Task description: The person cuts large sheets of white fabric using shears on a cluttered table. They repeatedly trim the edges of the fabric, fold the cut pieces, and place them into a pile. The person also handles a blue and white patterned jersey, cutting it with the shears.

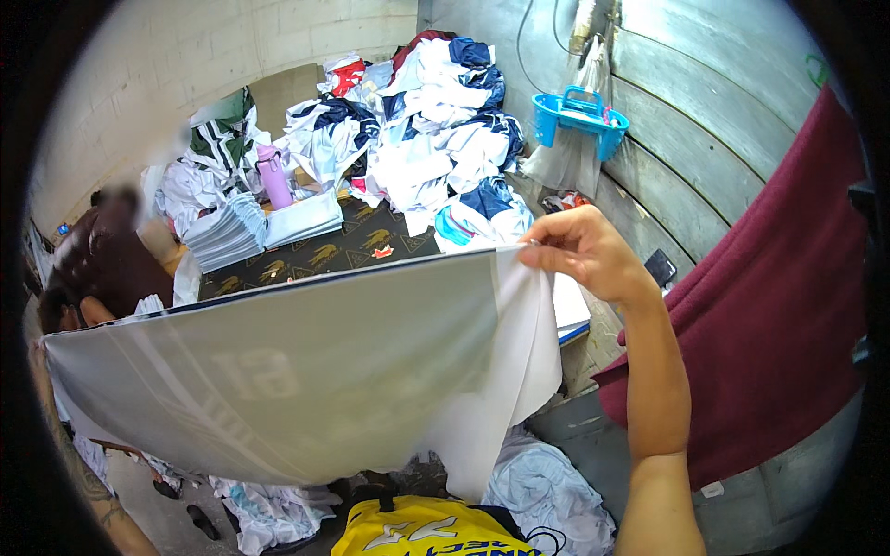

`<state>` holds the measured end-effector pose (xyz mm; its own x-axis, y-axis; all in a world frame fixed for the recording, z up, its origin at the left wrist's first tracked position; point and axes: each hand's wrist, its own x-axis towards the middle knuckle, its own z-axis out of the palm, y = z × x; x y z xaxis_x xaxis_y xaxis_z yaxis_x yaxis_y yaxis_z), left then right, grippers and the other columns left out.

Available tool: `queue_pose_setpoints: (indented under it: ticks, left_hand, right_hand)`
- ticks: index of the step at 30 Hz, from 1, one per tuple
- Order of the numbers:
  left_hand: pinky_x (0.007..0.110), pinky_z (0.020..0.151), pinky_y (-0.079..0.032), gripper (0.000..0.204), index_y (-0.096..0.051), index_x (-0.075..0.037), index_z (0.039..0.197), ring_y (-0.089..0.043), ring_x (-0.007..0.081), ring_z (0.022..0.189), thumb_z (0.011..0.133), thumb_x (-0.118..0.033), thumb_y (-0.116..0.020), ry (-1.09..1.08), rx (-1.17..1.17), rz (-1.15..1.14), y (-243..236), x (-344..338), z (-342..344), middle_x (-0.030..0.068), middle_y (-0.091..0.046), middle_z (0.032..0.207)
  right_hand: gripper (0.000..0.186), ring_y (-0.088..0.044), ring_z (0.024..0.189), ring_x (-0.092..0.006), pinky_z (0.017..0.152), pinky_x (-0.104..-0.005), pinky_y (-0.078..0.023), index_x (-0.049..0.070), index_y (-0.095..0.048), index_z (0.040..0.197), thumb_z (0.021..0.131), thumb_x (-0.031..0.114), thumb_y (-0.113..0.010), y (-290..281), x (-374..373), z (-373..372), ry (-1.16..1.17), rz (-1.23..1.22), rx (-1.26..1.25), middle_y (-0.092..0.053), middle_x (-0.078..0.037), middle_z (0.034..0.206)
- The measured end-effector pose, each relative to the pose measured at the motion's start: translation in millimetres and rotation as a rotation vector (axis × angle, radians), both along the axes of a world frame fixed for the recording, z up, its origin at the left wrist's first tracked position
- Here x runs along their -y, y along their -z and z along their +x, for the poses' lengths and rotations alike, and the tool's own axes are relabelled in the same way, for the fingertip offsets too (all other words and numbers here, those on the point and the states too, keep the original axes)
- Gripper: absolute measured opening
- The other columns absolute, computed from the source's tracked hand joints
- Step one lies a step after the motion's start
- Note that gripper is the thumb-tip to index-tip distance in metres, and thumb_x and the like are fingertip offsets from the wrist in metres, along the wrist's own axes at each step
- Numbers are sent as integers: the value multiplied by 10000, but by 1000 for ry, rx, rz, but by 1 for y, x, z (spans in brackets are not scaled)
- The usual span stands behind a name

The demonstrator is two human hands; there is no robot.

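A wide pale fabric panel hangs stretched between my two hands, with a dark top edge and a faint print showing through from its other side. My right hand pinches its upper right corner between thumb and fingers, and the loose end drapes down below. At the far left rim, my left hand holds the other upper corner; it is dim and only partly visible. Behind the panel stands a table with a black, gold-patterned top, its near part hidden by the fabric.
Folded white stacks and a purple bottle stand on the table before a heap of white and navy garments. A blue caddy hangs on the wall. Maroon cloth hangs right. Another person is at left. White cloth lies below.
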<state>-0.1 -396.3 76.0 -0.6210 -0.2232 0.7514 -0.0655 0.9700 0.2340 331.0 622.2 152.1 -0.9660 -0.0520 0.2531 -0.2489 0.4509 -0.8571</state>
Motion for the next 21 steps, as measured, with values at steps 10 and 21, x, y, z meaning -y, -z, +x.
queue_pose_setpoints:
  ticks: [10, 21]
  left_hand:
    - [362, 1024, -510, 418, -701, 3, 1325, -678, 221, 1127, 1071, -326, -671, 488, 141, 354, -29, -84, -128, 100, -747, 1158]
    - [344, 1084, -429, 537, -633, 19, 1397, -606, 189, 1217, 1064, -396, -702, 380, -24, 1001, 149, -127, 142, 102, -678, 1312]
  right_hand:
    - [118, -660, 810, -106, 768, -301, -541, -22, -761, 977, 931, 73, -814, 19, -51, -214, 471, 375, -40, -735, -20, 853]
    - [60, -655, 854, -148, 765, -313, -507, 35, -764, 896, 886, 85, -796, 132, -38, -90, 491, 288, 12, -666, -36, 865]
